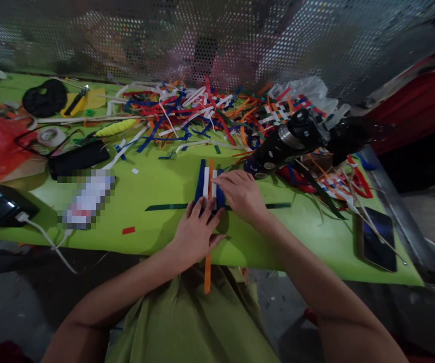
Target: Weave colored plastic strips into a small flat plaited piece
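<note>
Several flat strips lie side by side in front of me: a blue strip (pixel 201 176), white strips and a long orange strip (pixel 207 275). The orange one runs under my left hand and hangs over the table's front edge. A dark green strip (pixel 164 207) crosses them sideways, its middle hidden by my hands. My left hand (pixel 193 233) rests on the lower part of the strips, fingers apart and pressing down. From the right, my right hand (pixel 243 194) reaches over the strips, its fingertips closed at the white strip (pixel 214 175) beside the orange one.
A tangled heap of coloured strips (pixel 190 111) lies along the back. The dark bottle (pixel 273 151) leans close beyond my right hand. Phones, a black power bank (pixel 3 204), a white cable and a yellow-handled cutter (pixel 75 102) sit around; a red scrap (pixel 128 230) lies left.
</note>
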`<state>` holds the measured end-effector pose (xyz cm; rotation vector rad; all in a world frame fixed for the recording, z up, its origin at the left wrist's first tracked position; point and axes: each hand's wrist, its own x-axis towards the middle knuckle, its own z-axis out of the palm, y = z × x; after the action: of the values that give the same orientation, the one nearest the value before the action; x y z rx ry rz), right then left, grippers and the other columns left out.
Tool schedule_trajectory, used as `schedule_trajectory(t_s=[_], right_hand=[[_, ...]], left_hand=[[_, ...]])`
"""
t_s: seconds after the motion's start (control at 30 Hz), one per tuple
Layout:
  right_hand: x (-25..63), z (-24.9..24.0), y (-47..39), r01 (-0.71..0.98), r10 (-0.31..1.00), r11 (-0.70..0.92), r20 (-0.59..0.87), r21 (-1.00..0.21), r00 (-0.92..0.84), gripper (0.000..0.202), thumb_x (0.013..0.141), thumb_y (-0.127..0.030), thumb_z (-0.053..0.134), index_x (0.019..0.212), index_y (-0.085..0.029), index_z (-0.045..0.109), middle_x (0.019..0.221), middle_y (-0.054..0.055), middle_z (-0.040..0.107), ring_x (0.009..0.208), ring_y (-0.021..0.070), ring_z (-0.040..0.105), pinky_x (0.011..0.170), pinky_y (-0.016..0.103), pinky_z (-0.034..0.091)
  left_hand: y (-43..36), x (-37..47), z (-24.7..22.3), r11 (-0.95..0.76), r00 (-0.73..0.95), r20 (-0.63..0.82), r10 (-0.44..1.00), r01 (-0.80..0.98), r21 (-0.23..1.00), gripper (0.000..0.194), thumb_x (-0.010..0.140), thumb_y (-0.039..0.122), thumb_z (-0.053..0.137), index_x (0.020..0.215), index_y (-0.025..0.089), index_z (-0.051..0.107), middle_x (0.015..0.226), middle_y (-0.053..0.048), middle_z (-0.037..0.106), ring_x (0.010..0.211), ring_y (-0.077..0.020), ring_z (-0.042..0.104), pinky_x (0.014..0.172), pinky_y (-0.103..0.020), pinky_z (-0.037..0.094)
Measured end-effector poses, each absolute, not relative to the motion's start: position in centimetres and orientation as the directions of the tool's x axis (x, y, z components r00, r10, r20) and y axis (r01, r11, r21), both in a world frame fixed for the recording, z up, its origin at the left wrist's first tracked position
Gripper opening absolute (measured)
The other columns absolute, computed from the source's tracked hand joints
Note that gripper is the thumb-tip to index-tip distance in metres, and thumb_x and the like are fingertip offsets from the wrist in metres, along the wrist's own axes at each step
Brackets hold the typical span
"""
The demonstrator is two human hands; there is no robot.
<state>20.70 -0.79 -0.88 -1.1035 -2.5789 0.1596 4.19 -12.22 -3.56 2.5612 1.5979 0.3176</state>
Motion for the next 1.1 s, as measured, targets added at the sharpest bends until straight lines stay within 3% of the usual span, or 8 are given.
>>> schedule_trajectory(t_s=[0.1, 0.23, 0.4, 0.67, 0.9, 1.1], right_hand=[[21.3, -0.9, -0.9, 0.632, 0.691, 0.717, 0.181, -0.294, -0.700, 0.038, 0.092, -0.008, 0.047, 0.117, -0.022, 0.072, 0.116, 0.010, 0.073, 0.109, 0.0285, 0.063, 0.093, 0.047, 0.049], [21.3, -0.9, -1.5, 0.563, 0.673, 0.720, 0.212, -0.405, -0.708, 0.040, 0.091, -0.007, 0.046, 0.117, -0.023, 0.072, 0.120, 0.009, 0.073, 0.110, 0.0268, 0.063, 0.095, 0.047, 0.049], [19.4, -0.2, -2.7, 0.429, 0.591, 0.743, 0.202, -0.514, -0.781, 0.037, 0.095, -0.013, 0.045, 0.117, -0.023, 0.073, 0.109, 0.009, 0.074, 0.101, 0.0237, 0.064, 0.091, 0.043, 0.051], [15.1, -0.2, -1.0, 0.423, 0.527, 0.760, 0.087, -0.493, -0.846, 0.029, 0.097, -0.019, 0.049, 0.111, -0.022, 0.074, 0.098, 0.008, 0.068, 0.096, 0.0221, 0.061, 0.085, 0.036, 0.048], [9.9, 0.0, -0.6, 0.462, 0.469, 0.773, -0.099, -0.436, -0.878, 0.019, 0.083, -0.013, 0.066, 0.101, -0.018, 0.069, 0.100, 0.008, 0.068, 0.091, 0.0212, 0.061, 0.069, 0.030, 0.038], [8.9, -0.2, -1.1, 0.507, 0.504, 0.755, -0.126, -0.415, -0.854, 0.010, 0.084, -0.013, 0.063, 0.092, -0.018, 0.066, 0.095, 0.007, 0.068, 0.087, 0.0211, 0.060, 0.067, 0.032, 0.034]], left_hand=[[-12.3, 4.2, -3.6, -0.443, 0.427, 0.120, 0.896, 0.875, 0.195, 0.058, 0.097, 0.052, 0.050, 0.147, 0.022, 0.048, 0.157, -0.014, 0.043, 0.144, -0.0366, 0.038, 0.114, -0.055, 0.037], [-12.2, 4.1, -3.4, -0.445, 0.432, 0.108, 0.896, 0.876, 0.189, 0.061, 0.097, 0.053, 0.051, 0.149, 0.020, 0.046, 0.158, -0.015, 0.041, 0.144, -0.0376, 0.037, 0.114, -0.055, 0.036], [-11.9, 4.3, -3.0, -0.429, 0.427, 0.053, 0.903, 0.882, 0.197, 0.058, 0.095, 0.052, 0.055, 0.141, 0.018, 0.054, 0.145, -0.014, 0.055, 0.139, -0.0356, 0.043, 0.117, -0.053, 0.033], [-12.0, 4.2, -3.6, -0.420, 0.417, 0.056, 0.907, 0.891, 0.174, 0.056, 0.094, 0.054, 0.055, 0.141, 0.022, 0.056, 0.143, -0.012, 0.056, 0.135, -0.0377, 0.045, 0.114, -0.054, 0.034], [-11.8, 4.4, -3.3, -0.383, 0.408, -0.065, 0.911, 0.893, 0.236, 0.041, 0.099, 0.050, 0.049, 0.121, 0.023, 0.070, 0.118, -0.011, 0.072, 0.116, -0.0306, 0.062, 0.098, -0.045, 0.049], [-11.6, 4.5, -3.7, -0.401, 0.429, -0.046, 0.902, 0.873, 0.278, 0.041, 0.100, 0.047, 0.047, 0.124, 0.023, 0.070, 0.126, -0.008, 0.070, 0.120, -0.0287, 0.062, 0.102, -0.043, 0.048]])
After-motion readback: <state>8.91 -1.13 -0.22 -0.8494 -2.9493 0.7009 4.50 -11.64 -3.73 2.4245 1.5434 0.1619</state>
